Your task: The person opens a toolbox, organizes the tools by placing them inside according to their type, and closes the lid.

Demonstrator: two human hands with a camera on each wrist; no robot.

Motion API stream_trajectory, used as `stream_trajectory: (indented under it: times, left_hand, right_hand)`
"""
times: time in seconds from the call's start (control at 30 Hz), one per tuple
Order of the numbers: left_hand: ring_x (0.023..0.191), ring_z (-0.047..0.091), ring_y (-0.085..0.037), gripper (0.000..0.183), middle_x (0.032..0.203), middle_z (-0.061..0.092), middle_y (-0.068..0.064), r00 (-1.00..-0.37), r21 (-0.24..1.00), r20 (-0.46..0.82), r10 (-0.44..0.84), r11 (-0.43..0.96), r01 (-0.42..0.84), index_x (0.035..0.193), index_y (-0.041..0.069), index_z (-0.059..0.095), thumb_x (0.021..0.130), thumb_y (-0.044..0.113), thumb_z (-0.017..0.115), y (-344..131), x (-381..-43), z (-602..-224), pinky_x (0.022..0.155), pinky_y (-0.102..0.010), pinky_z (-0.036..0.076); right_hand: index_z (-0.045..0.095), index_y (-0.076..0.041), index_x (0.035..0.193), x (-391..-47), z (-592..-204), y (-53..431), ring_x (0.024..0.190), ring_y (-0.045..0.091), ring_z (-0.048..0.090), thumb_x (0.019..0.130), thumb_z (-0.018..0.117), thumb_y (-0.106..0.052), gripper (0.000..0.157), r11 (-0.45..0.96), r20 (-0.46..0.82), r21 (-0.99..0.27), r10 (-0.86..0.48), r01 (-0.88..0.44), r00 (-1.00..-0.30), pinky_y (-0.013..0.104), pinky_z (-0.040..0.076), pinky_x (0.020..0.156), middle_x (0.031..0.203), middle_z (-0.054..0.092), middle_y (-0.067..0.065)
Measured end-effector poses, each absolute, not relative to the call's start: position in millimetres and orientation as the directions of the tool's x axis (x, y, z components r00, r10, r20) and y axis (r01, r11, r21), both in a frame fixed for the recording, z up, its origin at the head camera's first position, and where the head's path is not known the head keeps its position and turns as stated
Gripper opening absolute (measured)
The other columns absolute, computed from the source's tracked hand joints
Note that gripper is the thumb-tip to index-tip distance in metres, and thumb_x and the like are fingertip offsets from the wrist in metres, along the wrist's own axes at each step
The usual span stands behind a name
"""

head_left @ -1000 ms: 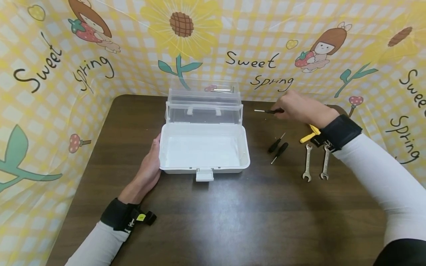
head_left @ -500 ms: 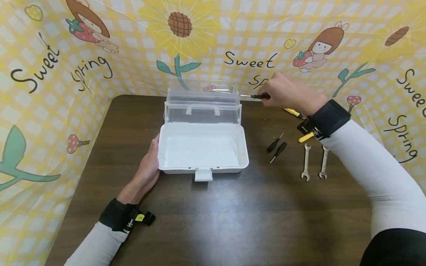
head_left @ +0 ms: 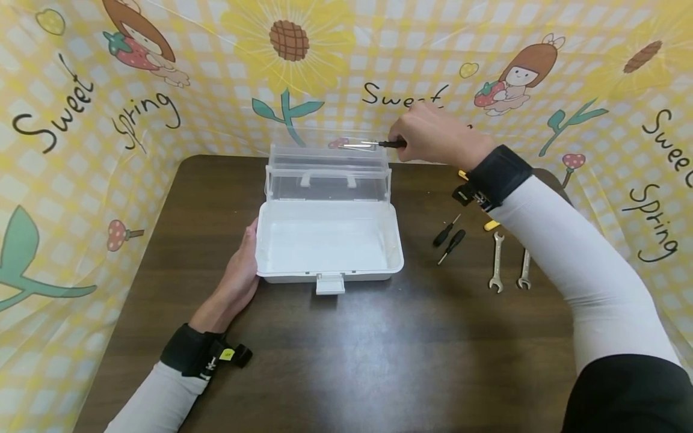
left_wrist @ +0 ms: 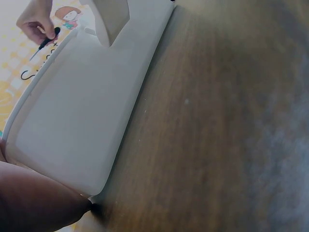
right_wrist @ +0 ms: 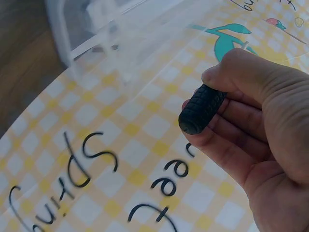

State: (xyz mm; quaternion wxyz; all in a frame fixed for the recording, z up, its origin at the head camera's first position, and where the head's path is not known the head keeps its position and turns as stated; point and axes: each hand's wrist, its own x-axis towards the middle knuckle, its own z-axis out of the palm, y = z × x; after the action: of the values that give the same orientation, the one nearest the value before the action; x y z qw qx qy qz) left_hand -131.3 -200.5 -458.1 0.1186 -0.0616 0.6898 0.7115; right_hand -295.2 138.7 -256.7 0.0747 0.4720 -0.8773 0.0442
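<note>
In the head view, a white toolbox (head_left: 328, 243) stands with its lid raised and a clear plastic tray (head_left: 325, 157) lifted at the back. My left hand (head_left: 242, 264) rests along its left side wall; part of that hand is hidden by the box. My right hand (head_left: 438, 133) pinches a small screwdriver (head_left: 393, 144) by its black handle, the shaft pointing left over the tray's right part. A thin silver rod lies there, overlapping the shaft. The right wrist view shows the ribbed handle (right_wrist: 203, 108) between thumb and fingers.
Right of the box lie two more black-handled screwdrivers (head_left: 446, 230) and two open-ended wrenches (head_left: 495, 263). Yellow tool parts (head_left: 491, 225) show around my right forearm, mostly hidden. A yellow checked cloth (head_left: 216, 90) hangs behind and beside the brown table (head_left: 346, 361).
My right hand has moved left and up with the screwdriver, from beside the box to the raised clear tray. The left hand stays on the box's side.
</note>
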Motion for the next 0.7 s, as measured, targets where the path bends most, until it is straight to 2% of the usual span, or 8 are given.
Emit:
stream_trajectory:
  times: [0.4,0.6,0.7]
  left_hand:
    - [0.147,0.007,-0.006,0.067,0.164,0.003,0.016,-0.963,0.967,-0.252,0.097,-0.020,-0.255,0.158,0.039,0.004,0.097,0.063,0.020,-201,-131,-458,0.119,-0.039,0.012]
    - [0.148,0.005,-0.008,0.067,0.165,0.001,0.014,-0.961,0.965,-0.259,0.092,-0.005,-0.261,0.158,0.039,0.003,0.097,0.064,0.019,-202,-130,-457,0.119,-0.041,0.011]
    - [0.148,0.004,-0.007,0.068,0.165,0.000,0.015,-0.961,0.964,-0.264,0.088,-0.004,-0.265,0.158,0.039,0.002,0.097,0.064,0.018,-202,-129,-457,0.120,-0.040,0.010]
  right_hand:
    - [0.058,-0.009,0.063,-306,-255,100,0.054,0.016,0.031,0.081,0.063,-0.003,0.020,0.552,0.093,-0.087,-0.824,-0.829,-0.559,0.030,0.026,0.054,0.057,0.042,0.001]
    - [0.063,-0.009,0.064,-317,-260,82,0.056,0.018,0.034,0.082,0.065,-0.005,0.019,0.577,0.042,-0.093,-0.812,-0.812,-0.582,0.030,0.028,0.055,0.058,0.046,0.002]
    - [0.060,-0.009,0.061,-323,-265,73,0.057,0.017,0.033,0.082,0.066,-0.006,0.022,0.579,0.018,-0.089,-0.812,-0.810,-0.583,0.030,0.028,0.058,0.058,0.042,0.001]
